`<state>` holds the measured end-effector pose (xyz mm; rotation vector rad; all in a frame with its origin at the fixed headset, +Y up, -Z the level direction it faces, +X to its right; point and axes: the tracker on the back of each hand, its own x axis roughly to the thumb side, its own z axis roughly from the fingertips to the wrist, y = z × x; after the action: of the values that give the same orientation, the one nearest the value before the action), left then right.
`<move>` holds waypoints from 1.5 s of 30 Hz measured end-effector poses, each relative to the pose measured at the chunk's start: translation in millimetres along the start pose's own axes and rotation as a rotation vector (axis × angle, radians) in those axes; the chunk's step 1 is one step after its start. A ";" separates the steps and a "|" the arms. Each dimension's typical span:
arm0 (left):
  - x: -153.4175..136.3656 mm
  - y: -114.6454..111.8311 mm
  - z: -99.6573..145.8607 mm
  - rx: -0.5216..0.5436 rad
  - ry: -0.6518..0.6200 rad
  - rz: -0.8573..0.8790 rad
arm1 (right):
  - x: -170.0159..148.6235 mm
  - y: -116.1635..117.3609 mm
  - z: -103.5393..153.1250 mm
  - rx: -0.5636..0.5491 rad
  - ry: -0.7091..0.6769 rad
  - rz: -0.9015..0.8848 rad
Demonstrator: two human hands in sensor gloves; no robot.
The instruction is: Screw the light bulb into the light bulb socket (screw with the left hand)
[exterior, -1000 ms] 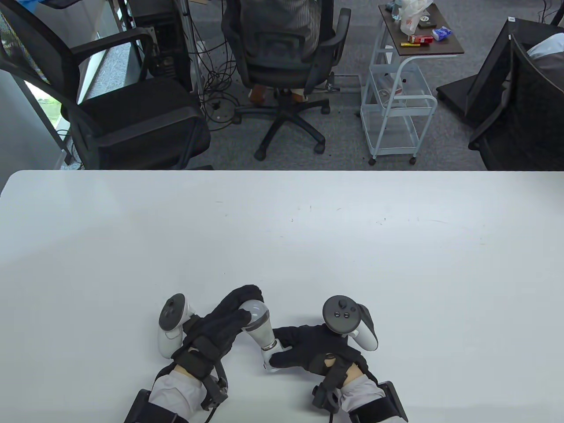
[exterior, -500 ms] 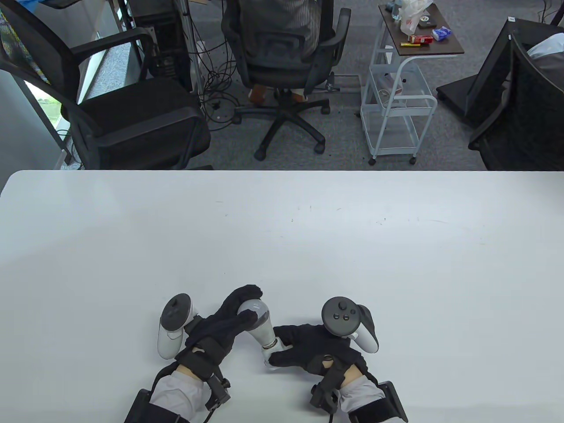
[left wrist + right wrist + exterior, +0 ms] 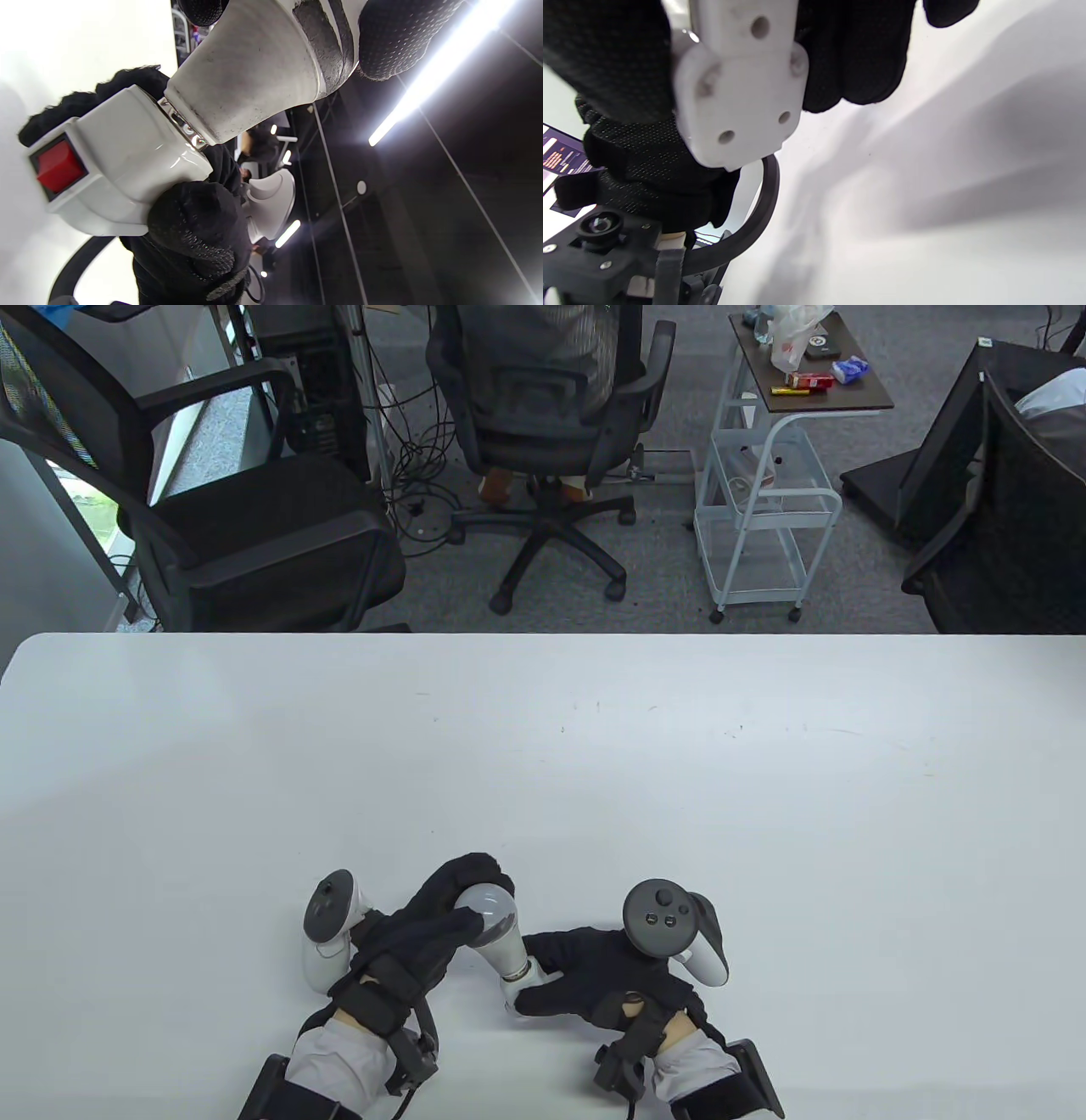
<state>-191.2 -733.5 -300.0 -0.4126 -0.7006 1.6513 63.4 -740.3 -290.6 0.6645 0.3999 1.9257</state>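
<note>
Gripped at its glass dome by the left hand (image 3: 424, 929), light bulb (image 3: 499, 929), tilted, base seated in white socket (image 3: 512, 989) with red switch (image 3: 58, 166), socket held by right hand (image 3: 594, 976), both near white table's (image 3: 594, 780) front edge.

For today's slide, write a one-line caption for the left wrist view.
Left hand grips the light bulb seated in the white socket, held by the right hand.
</note>
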 end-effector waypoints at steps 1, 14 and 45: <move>0.3 0.5 -0.2 -0.005 -0.006 0.007 | 0.7 0.5 -0.1 0.001 -0.008 -0.006; -1.3 -2.1 -3.4 -0.072 -0.031 0.110 | 0.9 4.1 -2.6 0.048 -0.021 -0.050; 46.9 61.0 72.2 0.245 0.580 -1.438 | -20.4 -21.3 -26.2 -0.321 0.340 0.043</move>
<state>-291.7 -708.6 -279.9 -0.0998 -0.1866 0.2009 69.5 -749.2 -328.5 0.1365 0.2764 2.0886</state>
